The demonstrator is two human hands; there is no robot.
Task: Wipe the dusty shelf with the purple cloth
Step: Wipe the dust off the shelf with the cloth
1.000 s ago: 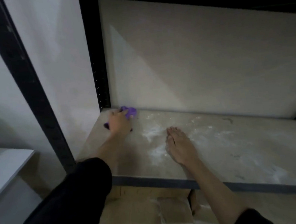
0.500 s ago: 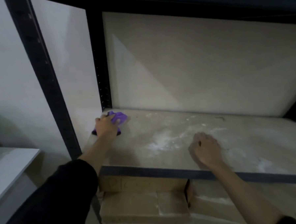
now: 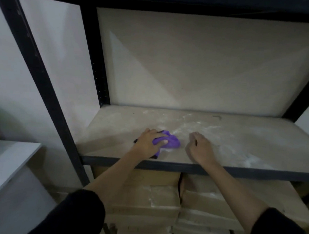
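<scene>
Purple cloth (image 3: 172,142): bunched, lying on the shelf (image 3: 115,129) board near its front edge, left of centre. The fingers (image 3: 155,133) of the left hand (image 3: 149,144) curl over and into its folds, gripping it, with the palm bearing down. A lobe of cloth bulges out to the right of the hand and touches the near fringe of the dust (image 3: 195,126).

Right hand (image 3: 199,146): just beside the cloth, apart from it. Fingers curled under, holding nothing; the hand rests on the board.

Shelf: pale board in a black frame with a dark front rail (image 3: 242,173). The left part looks largely free of powder. White dust is smeared across the middle and right, with a heavier patch near the front right (image 3: 252,159).

Surroundings: black upright post (image 3: 41,87); pale back panel (image 3: 201,60); cardboard boxes (image 3: 154,197) below; white desk (image 3: 11,160) at far left.

Step in hand (judgement): a wiping pass at the border between cleaner and dusty board, roughly a third done. To do it well:
- Press evenly and overlap the strokes.
- Draw the powder together rather than flicking it over the rail onto the boxes.
- Turn the cloth to a fresh face once it is loaded.
- Lift the right hand clear so the patch under it gets wiped.
</scene>
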